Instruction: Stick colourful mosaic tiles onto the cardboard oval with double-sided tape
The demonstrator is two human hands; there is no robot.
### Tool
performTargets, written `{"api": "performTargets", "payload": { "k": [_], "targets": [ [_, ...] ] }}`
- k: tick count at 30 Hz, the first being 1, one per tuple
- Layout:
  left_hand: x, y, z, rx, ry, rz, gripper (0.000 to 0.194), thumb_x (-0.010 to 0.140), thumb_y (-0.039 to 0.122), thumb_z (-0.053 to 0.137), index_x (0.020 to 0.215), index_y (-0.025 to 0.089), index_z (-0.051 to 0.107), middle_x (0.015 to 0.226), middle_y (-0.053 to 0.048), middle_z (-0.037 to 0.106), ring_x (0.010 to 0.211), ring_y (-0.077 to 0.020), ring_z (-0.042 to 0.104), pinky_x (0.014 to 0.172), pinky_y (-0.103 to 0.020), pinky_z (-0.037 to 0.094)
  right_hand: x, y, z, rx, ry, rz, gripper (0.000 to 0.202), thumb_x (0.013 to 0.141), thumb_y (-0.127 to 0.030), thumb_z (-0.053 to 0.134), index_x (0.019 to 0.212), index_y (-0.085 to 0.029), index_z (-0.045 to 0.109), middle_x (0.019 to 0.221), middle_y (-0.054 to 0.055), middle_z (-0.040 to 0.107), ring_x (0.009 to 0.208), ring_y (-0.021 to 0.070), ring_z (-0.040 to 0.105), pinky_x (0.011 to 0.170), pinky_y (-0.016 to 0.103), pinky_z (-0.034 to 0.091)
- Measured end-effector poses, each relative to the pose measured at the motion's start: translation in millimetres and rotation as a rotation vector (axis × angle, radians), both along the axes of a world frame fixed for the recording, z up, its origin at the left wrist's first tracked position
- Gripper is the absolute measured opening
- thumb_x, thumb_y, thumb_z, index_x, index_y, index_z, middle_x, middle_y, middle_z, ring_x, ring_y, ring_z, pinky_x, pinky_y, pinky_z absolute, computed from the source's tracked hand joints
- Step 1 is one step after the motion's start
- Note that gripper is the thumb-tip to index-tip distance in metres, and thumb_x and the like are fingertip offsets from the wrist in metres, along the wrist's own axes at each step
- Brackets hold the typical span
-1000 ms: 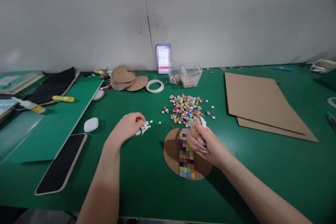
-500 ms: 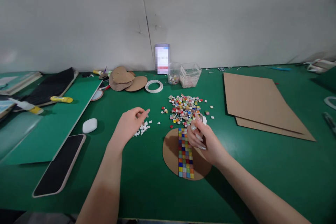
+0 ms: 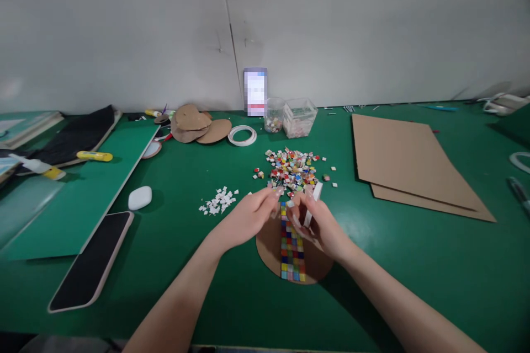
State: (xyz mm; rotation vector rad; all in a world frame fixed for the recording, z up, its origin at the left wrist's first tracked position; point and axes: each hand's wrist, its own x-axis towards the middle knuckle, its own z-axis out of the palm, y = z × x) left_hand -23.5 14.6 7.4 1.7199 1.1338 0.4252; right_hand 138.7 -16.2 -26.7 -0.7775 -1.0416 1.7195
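My right hand (image 3: 318,226) is closed around a narrow white strip (image 3: 317,193), above the upper part of a brown cardboard disc (image 3: 269,242). A small pale piece shows at its fingertips. My left hand (image 3: 254,212) is pinched just left of it, fingertips close to the right hand's; what it holds, if anything, is too small to make out. Rows of coloured mosaic tiles (image 3: 292,256) run down the disc's middle, their upper part partly covered by my right hand. Behind the hands lies a heap of loose mosaic tiles (image 3: 292,168). White scraps (image 3: 219,201) lie to the left.
At the back stand a lit phone (image 3: 255,94), a clear cup (image 3: 274,116) and a clear box (image 3: 298,118). Cardboard sheets (image 3: 409,160) lie right. To the left are a white case (image 3: 139,197), a dark phone (image 3: 93,265), cardboard discs (image 3: 215,131) and a tape roll (image 3: 242,135).
My left hand has moved right, from over the white scraps to beside my right hand, uncovering the scraps. My right hand has turned slightly, showing more of the white strip.
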Motion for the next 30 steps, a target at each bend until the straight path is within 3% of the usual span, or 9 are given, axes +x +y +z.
{"api": "performTargets", "payload": {
  "k": [5, 13, 22, 24, 27, 30],
  "targets": [
    [8, -5, 0.0, 0.033, -0.087, -0.044, 0.030, 0.092, 0.036, 0.028, 0.073, 0.019, 0.043, 0.067, 0.003, 0.042, 0.062, -0.0109, 0.040, 0.060, -0.024, 0.034, 0, -2, 5.3, 0.019, -0.124, 0.029, 0.039, 0.088, -0.048, 0.037, 0.065, -0.018, 0.045, 0.053, -0.005, 0.040, 0.045, 0.0069, 0.034, 0.039, 0.019, 0.023],
    [9, -1, -4.4, 0.118, -0.067, -0.038, 0.029, 0.092, 0.034, 0.030, 0.068, 0.019, 0.037, 0.063, 0.004, 0.036, 0.058, -0.0100, 0.035, 0.053, -0.023, 0.028, 1, -2, 7.7, -0.038, -0.207, -0.022, 0.037, 0.087, -0.049, 0.040, 0.066, -0.018, 0.045, 0.057, -0.004, 0.042, 0.048, 0.0076, 0.035, 0.044, 0.020, 0.029],
    [17, -8, -4.7, 0.254, -0.113, 0.088, 0.029, 0.091, 0.031, 0.034, 0.064, 0.019, 0.032, 0.058, 0.005, 0.033, 0.054, -0.0092, 0.032, 0.052, -0.023, 0.026, -1, 0, 6.3, 0.012, -0.182, -0.049, 0.037, 0.085, -0.050, 0.043, 0.064, -0.019, 0.043, 0.051, -0.006, 0.037, 0.044, 0.0072, 0.032, 0.041, 0.020, 0.025],
    [14, -5, -3.7, 0.251, -0.107, 0.120, 0.031, 0.092, 0.034, 0.032, 0.064, 0.019, 0.030, 0.057, 0.005, 0.031, 0.053, -0.0094, 0.031, 0.051, -0.023, 0.026, 1, 3, 4.3, 0.055, -0.313, -0.150, 0.039, 0.088, -0.048, 0.039, 0.061, -0.020, 0.040, 0.048, -0.007, 0.034, 0.042, 0.0077, 0.030, 0.040, 0.021, 0.024],
    [6, 3, -7.4, 0.257, 0.002, 0.078, 0.032, 0.092, 0.034, 0.030, 0.064, 0.019, 0.031, 0.060, 0.004, 0.033, 0.057, -0.0107, 0.034, 0.055, -0.024, 0.029, 6, 9, -1.2, 0.249, -0.703, -0.317, 0.036, 0.090, -0.041, 0.037, 0.060, -0.020, 0.040, 0.051, -0.004, 0.040, 0.047, 0.0107, 0.037, 0.047, 0.024, 0.028],
    [1, 11, -18.3, 0.366, 0.201, -0.026, 0.033, 0.092, 0.030, 0.031, 0.062, 0.018, 0.036, 0.071, 0.001, 0.040, 0.073, -0.0143, 0.040, 0.067, -0.028, 0.034, 9, 14, -10.4, 0.386, -1.145, -0.288, 0.035, 0.089, -0.036, 0.036, 0.058, -0.021, 0.039, 0.052, 0.001, 0.046, 0.048, 0.0141, 0.043, 0.048, 0.027, 0.026]
  ]
}}
